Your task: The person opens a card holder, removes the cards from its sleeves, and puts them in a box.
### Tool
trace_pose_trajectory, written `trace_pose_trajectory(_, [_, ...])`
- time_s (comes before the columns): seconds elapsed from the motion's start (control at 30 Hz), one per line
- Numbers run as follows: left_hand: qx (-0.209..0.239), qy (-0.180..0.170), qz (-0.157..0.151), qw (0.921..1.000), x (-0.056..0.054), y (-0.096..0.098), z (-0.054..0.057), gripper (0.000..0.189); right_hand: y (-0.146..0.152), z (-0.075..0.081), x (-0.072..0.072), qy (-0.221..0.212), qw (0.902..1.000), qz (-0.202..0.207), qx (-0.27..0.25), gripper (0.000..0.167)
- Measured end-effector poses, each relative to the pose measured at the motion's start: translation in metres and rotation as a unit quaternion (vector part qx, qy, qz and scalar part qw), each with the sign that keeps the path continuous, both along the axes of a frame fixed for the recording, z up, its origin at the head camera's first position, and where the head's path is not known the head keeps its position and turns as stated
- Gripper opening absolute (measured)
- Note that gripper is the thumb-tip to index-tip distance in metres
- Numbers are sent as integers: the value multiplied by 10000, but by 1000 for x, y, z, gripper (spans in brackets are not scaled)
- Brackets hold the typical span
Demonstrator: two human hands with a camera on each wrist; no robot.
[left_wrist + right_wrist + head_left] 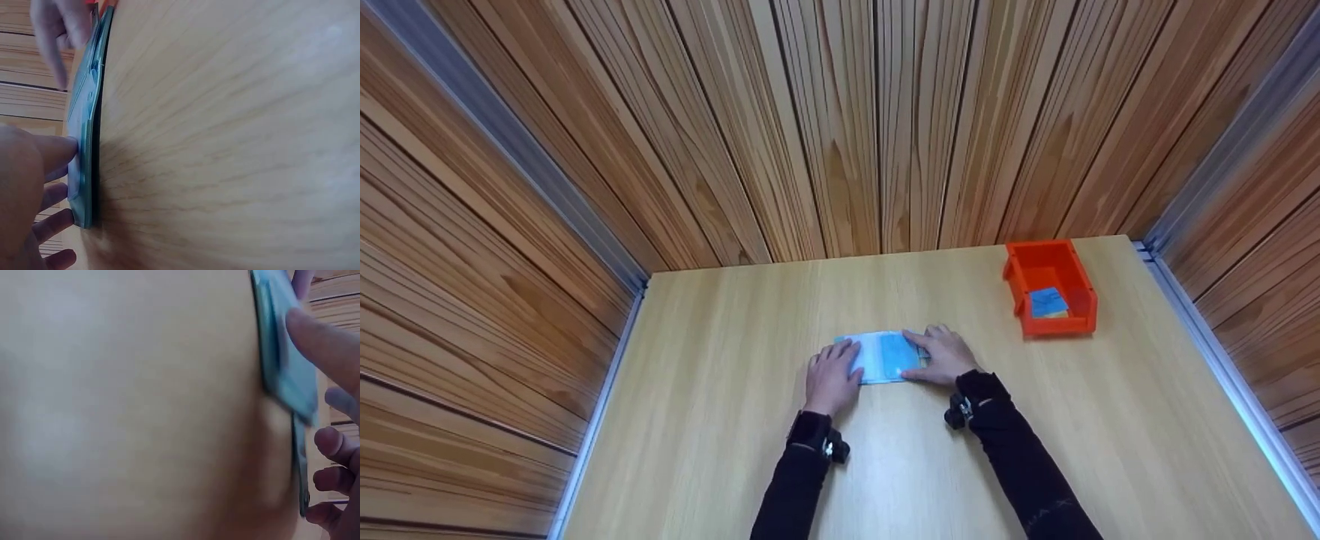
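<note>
A light blue folding wallet (870,358) lies spread on the table, with a pale inner panel and a bluer panel on its right. My left hand (832,377) holds its left end. In the left wrist view the thumb (63,149) lies on the inner face, and the fingers are at the outer edge. My right hand (945,355) grips the right panel, thumb at the near edge and index finger at the far one. Seen from the right wrist, the wallet (292,360) has a narrow tab with a small round stud sticking out under the panel.
An orange open-front bin (1057,326) stands at the back right of the wooden table (720,337), with a small blue flat piece (1047,302) inside. Wood-plank walls close off the back and both sides, with metal rails along the corners.
</note>
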State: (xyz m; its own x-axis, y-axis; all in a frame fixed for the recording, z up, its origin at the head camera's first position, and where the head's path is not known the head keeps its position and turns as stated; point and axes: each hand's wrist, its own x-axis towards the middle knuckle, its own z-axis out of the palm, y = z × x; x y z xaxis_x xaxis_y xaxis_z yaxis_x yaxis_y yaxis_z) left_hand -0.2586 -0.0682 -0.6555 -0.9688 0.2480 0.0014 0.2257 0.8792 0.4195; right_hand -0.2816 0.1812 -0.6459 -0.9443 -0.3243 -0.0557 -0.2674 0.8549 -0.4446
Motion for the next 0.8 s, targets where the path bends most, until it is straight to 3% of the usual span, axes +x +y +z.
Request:
trace_pose_trajectory(0.13, [13,-28,32,10000,-1,-1,-1,51,7,-5,-1,-151,9999,49,-38,90])
trace_pose_trajectory(0.4, [172,-125,-21,9998,1,-3,0,52,13,-11,-1,-52,10000,62,6,90])
trace_pose_trajectory(0.6, [196,160,104,9996,-1,2,1,44,14,-12,-1,-91,9999,78,123,92])
trace_pose_trajectory(0.7, [411,456,219,9979,-3,11,2,30,14,-12,-1,-75,9999,59,116,92])
trace_pose_trajectory(0.8, [871,398,263,9951,-6,23,3,20,14,-12,-1,-66,10000,20,57,91])
